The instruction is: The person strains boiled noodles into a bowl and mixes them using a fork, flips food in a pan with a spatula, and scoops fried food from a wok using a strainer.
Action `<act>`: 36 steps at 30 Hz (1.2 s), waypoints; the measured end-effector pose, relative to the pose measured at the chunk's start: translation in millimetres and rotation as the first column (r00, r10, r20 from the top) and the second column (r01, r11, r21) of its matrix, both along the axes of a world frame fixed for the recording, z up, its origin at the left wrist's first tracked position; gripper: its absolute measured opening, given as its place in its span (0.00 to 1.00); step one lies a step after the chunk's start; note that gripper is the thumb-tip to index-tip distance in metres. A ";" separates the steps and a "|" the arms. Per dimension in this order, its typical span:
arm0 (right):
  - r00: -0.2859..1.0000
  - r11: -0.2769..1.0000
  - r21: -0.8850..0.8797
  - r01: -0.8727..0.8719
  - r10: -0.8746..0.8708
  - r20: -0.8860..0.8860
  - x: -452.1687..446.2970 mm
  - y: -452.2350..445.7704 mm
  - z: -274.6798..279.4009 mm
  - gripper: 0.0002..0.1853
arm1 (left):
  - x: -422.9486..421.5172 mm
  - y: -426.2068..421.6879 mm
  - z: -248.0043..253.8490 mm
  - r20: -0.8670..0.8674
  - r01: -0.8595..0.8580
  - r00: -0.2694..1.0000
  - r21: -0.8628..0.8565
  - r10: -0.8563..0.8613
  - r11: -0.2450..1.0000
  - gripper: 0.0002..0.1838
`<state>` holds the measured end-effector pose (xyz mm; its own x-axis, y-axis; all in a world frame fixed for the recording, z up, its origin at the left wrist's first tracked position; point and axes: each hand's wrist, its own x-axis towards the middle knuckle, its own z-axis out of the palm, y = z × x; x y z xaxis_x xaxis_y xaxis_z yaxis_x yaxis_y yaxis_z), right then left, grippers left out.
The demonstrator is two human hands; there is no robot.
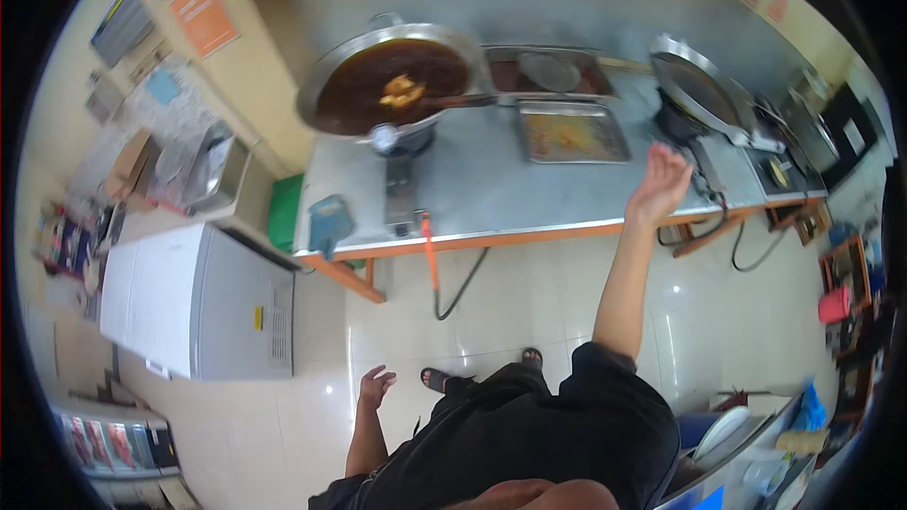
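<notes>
My right hand (pixel 661 181) is stretched forward over the front edge of the metal-topped table (pixel 491 194), close to the burner (pixel 704 165) under the right wok. Its fingers are loosely extended, with nothing visible in them. Low beside my body, my left hand (pixel 376 385) hangs over the floor, fingers apart and holding nothing. A large wok (pixel 331 57) of dark brown oil stands at the table's left, with golden pieces of food (pixel 402 91) in it. A long dark handle (pixel 463 102) lies across its rim. Right of it sits a shallow metal tray (pixel 574 132) with yellowish crumbs.
Behind that tray is a deeper pan (pixel 510 71) with a round strainer (pixel 550 72) on it. A second wok (pixel 694 85) stands at the right. An orange-and-black hose (pixel 432 255) hangs off the table front. A white chest freezer (pixel 198 302) stands left; shelves (pixel 846 274) line the right.
</notes>
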<state>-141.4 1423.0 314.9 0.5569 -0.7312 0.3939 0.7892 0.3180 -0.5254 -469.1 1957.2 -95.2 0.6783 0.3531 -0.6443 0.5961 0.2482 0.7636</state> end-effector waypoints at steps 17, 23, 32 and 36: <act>0.620 0.594 -0.796 -0.116 -0.583 -0.525 -341.5 -341.0 -198.7 0.20 | 117.7 -790.7 112.5 0.178 0.676 0.365 -0.726 -0.914 0.128 0.38; 0.465 0.942 0.093 0.323 -0.072 -0.882 -417.9 -528.4 -396.6 0.34 | 65.8 -1012.8 211.9 0.367 0.660 -0.071 -0.680 -0.928 -0.319 0.38; 0.894 0.341 0.856 0.389 0.083 -0.439 -387.0 -813.9 -349.9 0.42 | 43.7 -1343.1 14.0 0.271 0.443 -0.885 0.741 -0.378 -0.505 0.26; 0.988 0.592 0.800 0.097 0.038 -0.147 -438.8 -942.8 -233.8 0.37 | 93.2 -1527.0 26.5 0.036 0.706 -0.706 0.107 -0.707 -0.700 0.26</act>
<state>-580.2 480.2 81.2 0.5260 -0.7290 -0.4381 0.7491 0.6410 -0.1672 -375.9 430.2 -68.7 -0.1966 -0.7919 -0.5781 -0.2845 -0.5182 0.8065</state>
